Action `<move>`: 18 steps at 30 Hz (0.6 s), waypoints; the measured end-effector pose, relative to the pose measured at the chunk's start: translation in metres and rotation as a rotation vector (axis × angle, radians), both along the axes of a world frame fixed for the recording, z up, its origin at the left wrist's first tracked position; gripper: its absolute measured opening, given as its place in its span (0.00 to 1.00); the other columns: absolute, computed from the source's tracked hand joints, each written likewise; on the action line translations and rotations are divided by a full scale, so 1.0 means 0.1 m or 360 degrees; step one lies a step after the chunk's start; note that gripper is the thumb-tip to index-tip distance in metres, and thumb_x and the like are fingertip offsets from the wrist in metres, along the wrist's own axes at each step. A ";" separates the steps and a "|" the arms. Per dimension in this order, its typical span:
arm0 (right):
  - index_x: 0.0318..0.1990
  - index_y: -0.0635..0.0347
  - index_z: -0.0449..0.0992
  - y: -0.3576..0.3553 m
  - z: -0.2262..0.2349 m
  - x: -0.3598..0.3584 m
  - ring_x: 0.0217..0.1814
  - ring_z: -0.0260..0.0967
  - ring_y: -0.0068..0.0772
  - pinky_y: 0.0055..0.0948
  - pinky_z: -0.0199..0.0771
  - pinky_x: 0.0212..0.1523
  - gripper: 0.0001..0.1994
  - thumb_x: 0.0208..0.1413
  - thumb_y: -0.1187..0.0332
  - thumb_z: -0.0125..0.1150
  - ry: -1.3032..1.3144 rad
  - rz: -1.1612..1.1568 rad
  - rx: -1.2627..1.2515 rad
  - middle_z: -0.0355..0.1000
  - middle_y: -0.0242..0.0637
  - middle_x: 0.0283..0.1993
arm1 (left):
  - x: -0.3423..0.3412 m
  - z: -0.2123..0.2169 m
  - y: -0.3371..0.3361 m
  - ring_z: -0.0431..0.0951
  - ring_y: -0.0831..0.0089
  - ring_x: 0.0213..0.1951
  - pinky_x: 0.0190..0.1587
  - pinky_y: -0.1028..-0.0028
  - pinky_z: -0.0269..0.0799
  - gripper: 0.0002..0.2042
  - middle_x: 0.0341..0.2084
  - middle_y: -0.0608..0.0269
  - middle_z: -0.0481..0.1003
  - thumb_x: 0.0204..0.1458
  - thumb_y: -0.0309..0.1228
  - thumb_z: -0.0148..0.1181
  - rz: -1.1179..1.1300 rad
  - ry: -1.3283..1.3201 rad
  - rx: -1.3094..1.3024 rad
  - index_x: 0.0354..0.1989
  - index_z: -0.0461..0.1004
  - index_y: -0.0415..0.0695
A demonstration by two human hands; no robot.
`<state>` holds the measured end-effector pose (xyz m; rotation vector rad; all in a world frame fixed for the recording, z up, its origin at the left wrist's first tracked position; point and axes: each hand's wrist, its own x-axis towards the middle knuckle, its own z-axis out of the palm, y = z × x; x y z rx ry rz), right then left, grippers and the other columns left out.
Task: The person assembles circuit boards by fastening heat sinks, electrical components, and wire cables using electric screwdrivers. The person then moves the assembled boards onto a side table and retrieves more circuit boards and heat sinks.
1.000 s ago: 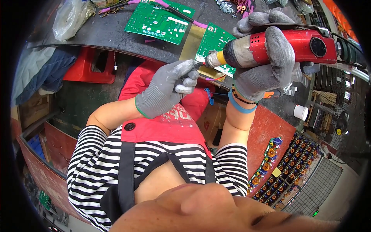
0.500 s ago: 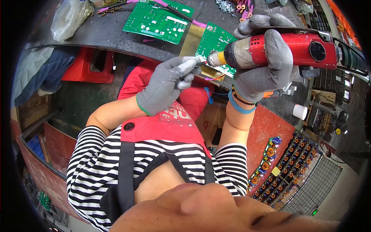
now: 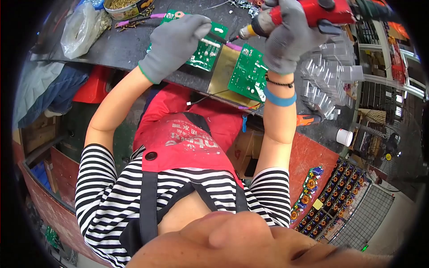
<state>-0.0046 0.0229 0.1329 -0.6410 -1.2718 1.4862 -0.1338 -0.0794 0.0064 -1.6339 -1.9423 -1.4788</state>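
You are looking down over your own chest, striped sleeves and a red apron, toward a dark table (image 3: 111,49) at the top of the view. Both your hands wear grey gloves.

Your right hand (image 3: 286,40) is above and to the right of the green circuit board (image 3: 248,71), its grip wrapped fully around the body of a red power screwdriver (image 3: 313,13). The tool's tip (image 3: 243,32) points left and sits just above the board's upper edge.

Your left hand (image 3: 174,44) is to the left of that board, resting over a second green circuit board (image 3: 203,51). Its thumb and fingers are pinched together on a thin, pale, rod-like piece (image 3: 210,41) that reaches toward the screwdriver's tip. The piece is too small to say what it is.

Between the two boards lies a flat brass-coloured plate (image 3: 225,69), touching the right-hand board along its left side.

Far left of the board, at the table's corner, sits a clear plastic bag (image 3: 80,29), with a round tin of small metal parts (image 3: 125,6) just beside it. To the right of the board stand clusters of clear plastic pieces (image 3: 326,76). Below and right of the board, a small white cup (image 3: 344,137) rests on a red surface, and lower still a rack holds rows of orange-wound coils (image 3: 335,196).
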 end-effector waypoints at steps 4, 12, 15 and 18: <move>0.42 0.60 0.67 0.06 0.01 -0.28 0.10 0.57 0.22 0.28 0.62 0.09 0.07 0.57 0.75 0.57 0.0022 0.0007 -0.0076 0.64 0.33 0.21 | -0.10 -0.19 0.18 0.79 0.60 0.30 0.31 0.66 0.75 0.06 0.29 0.63 0.77 0.57 0.36 0.56 0.0035 0.0414 -0.0486 0.36 0.77 0.51; 0.42 0.60 0.68 0.16 -0.17 -0.45 0.10 0.56 0.21 0.29 0.63 0.10 0.06 0.57 0.76 0.56 -0.0137 -0.0046 -0.0061 0.61 0.30 0.18 | -0.11 -0.20 0.20 0.80 0.61 0.33 0.33 0.67 0.75 0.07 0.31 0.63 0.79 0.56 0.37 0.59 -0.0044 0.0135 -0.0492 0.37 0.78 0.49; 0.42 0.60 0.69 0.20 -0.25 -0.46 0.11 0.56 0.21 0.29 0.64 0.11 0.06 0.58 0.76 0.56 -0.0162 0.0018 -0.0070 0.60 0.29 0.17 | -0.12 -0.19 0.18 0.80 0.61 0.32 0.33 0.67 0.75 0.08 0.32 0.62 0.79 0.56 0.37 0.60 -0.0052 0.0132 -0.0501 0.38 0.78 0.48; 0.42 0.59 0.69 0.19 -0.28 -0.47 0.11 0.55 0.21 0.29 0.64 0.11 0.06 0.58 0.76 0.56 -0.0216 0.0017 -0.0130 0.59 0.29 0.17 | -0.11 -0.19 0.18 0.80 0.61 0.32 0.33 0.67 0.75 0.08 0.31 0.61 0.79 0.55 0.36 0.60 -0.0059 0.0129 -0.0497 0.38 0.78 0.48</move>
